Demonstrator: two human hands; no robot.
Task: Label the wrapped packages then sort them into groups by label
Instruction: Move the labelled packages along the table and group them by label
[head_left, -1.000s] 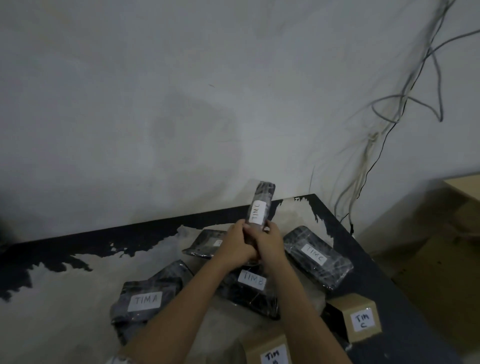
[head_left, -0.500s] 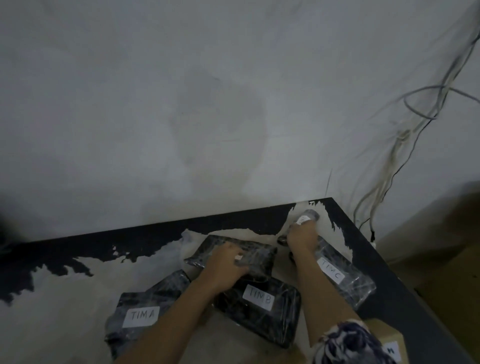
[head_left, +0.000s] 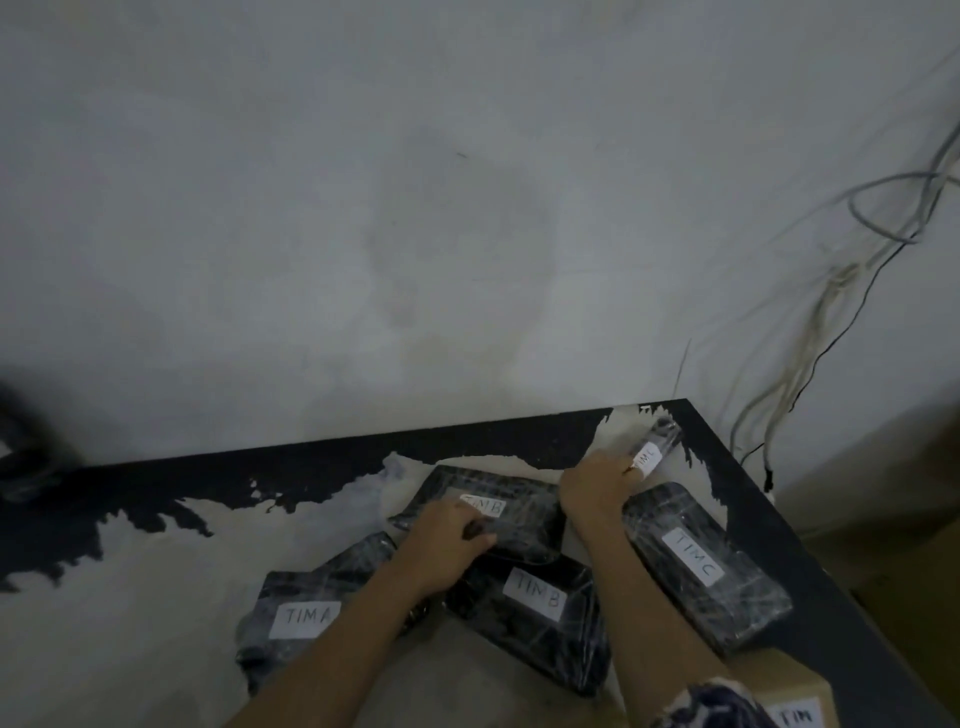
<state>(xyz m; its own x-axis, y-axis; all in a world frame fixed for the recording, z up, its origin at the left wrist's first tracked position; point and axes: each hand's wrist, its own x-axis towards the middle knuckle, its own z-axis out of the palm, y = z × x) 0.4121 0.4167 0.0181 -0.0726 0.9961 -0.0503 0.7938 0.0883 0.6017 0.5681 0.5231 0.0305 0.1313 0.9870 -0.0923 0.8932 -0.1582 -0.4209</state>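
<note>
This is looking like a bare back room serving as a makeshift packing corner. A stained grey wall (head_left: 363, 208) is rising just beyond the fingers (head_left: 621, 460) of the right hand (head_left: 592, 486), and loose cables (head_left: 810, 332) are dangling down it well to the right of them. A black table (head_left: 208, 473) with its top peeling is carrying hand-labelled wrapped packages (head_left: 701, 566) around the fingers, and a cardboard box (head_left: 774, 680) is sitting nearer than them.

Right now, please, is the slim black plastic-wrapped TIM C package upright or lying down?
Lying down: package flat on the table, right hand gripping it.
</note>
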